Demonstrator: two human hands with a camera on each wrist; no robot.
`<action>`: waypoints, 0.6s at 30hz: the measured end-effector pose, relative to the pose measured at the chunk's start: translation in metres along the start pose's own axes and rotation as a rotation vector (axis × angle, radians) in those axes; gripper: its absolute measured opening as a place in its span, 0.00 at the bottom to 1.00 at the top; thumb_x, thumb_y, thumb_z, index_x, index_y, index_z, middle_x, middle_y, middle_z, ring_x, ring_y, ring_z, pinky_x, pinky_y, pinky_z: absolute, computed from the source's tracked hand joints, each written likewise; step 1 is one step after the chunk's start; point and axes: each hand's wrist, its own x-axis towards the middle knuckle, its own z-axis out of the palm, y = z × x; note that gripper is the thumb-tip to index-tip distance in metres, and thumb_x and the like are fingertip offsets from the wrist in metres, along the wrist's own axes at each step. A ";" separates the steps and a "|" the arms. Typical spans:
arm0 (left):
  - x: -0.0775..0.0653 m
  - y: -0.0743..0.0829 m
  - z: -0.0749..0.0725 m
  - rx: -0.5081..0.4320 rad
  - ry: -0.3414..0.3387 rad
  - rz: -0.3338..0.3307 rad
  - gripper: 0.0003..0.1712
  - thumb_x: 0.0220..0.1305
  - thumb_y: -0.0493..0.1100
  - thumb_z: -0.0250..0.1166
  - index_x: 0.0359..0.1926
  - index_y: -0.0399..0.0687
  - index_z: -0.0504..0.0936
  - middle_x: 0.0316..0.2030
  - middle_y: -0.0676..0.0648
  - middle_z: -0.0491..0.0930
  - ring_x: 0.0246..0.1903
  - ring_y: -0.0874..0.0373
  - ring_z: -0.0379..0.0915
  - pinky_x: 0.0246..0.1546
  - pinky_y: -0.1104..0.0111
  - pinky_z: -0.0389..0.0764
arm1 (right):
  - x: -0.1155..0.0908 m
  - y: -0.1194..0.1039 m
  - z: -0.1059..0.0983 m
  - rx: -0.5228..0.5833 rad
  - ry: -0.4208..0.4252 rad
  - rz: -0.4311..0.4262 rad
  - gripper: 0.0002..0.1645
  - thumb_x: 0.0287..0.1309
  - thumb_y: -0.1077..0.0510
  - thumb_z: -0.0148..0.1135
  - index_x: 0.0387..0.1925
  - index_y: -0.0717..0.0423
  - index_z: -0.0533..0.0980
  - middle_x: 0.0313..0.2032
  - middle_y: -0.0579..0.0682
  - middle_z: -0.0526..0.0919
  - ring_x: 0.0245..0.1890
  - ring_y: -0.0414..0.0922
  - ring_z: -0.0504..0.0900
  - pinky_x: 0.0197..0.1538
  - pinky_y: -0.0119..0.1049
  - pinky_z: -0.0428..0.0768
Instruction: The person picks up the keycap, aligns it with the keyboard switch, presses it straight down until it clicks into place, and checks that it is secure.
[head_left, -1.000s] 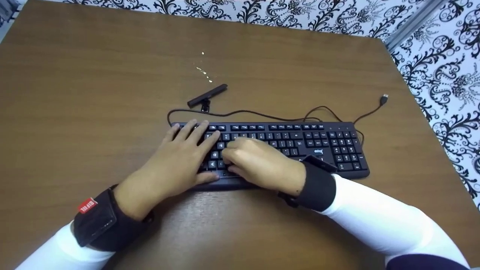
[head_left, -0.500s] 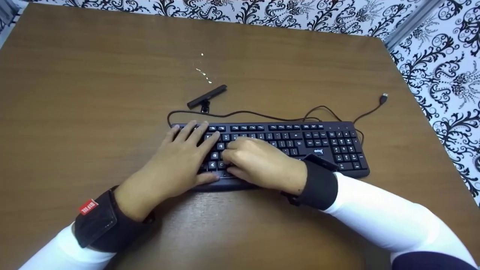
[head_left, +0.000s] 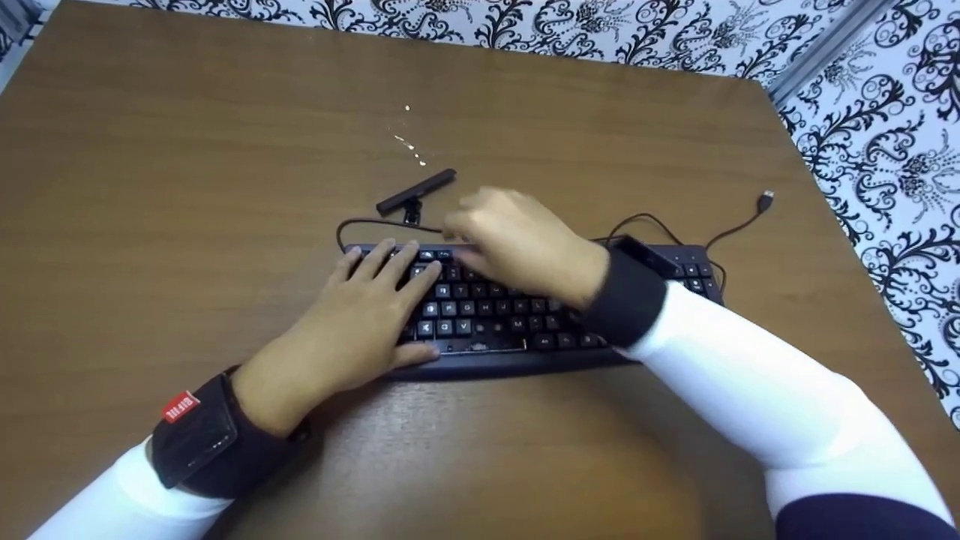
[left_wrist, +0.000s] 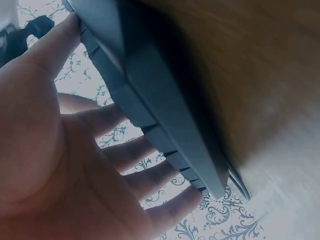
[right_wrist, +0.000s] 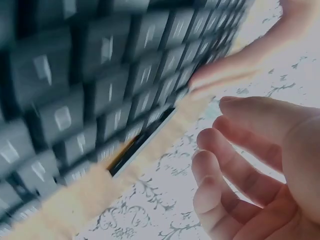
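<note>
A black keyboard (head_left: 517, 367) lies on the table, partly hidden under both hands. My left hand (head_left: 345, 322) rests on its left end with fingers spread straight, the thumb near the front edge. In the left wrist view, the fingers (left_wrist: 150, 175) reach along the keyboard's side (left_wrist: 165, 105). My right hand (head_left: 525, 240), blurred, is over the back row of keys. The right wrist view shows its fingers (right_wrist: 240, 150) loosely bent with nothing visible between them and the thumb, and the keyboard's keys (right_wrist: 115, 85) beside them.
Behind the keyboard lies a slim black bar on a small clip stand (head_left: 414, 196). A black cable (head_left: 649, 217) runs behind the keyboard to a USB plug (head_left: 765, 201). Small pale specks (head_left: 412, 150) dot the wooden table (head_left: 225, 150). Black-and-white patterned wallpaper (head_left: 900, 165) borders it.
My right hand has moved from the lower middle keys away toward the back edge of the keyboard, uncovering those keys. My left hand and the keyboard have stayed in place.
</note>
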 end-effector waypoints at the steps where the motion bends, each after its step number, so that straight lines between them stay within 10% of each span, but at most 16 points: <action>1: 0.000 0.000 0.000 -0.002 0.000 -0.002 0.53 0.61 0.71 0.62 0.77 0.47 0.57 0.77 0.35 0.52 0.76 0.35 0.47 0.73 0.37 0.51 | 0.007 0.003 0.000 -0.003 -0.005 0.010 0.08 0.59 0.62 0.66 0.41 0.59 0.84 0.39 0.55 0.88 0.40 0.52 0.84 0.49 0.46 0.84; 18: -0.001 -0.001 0.000 0.001 0.016 0.009 0.52 0.61 0.71 0.61 0.76 0.47 0.59 0.76 0.33 0.54 0.76 0.34 0.48 0.73 0.37 0.53 | 0.079 0.014 0.015 -0.167 -0.213 -0.016 0.12 0.61 0.67 0.60 0.41 0.55 0.86 0.40 0.53 0.88 0.40 0.54 0.85 0.46 0.50 0.84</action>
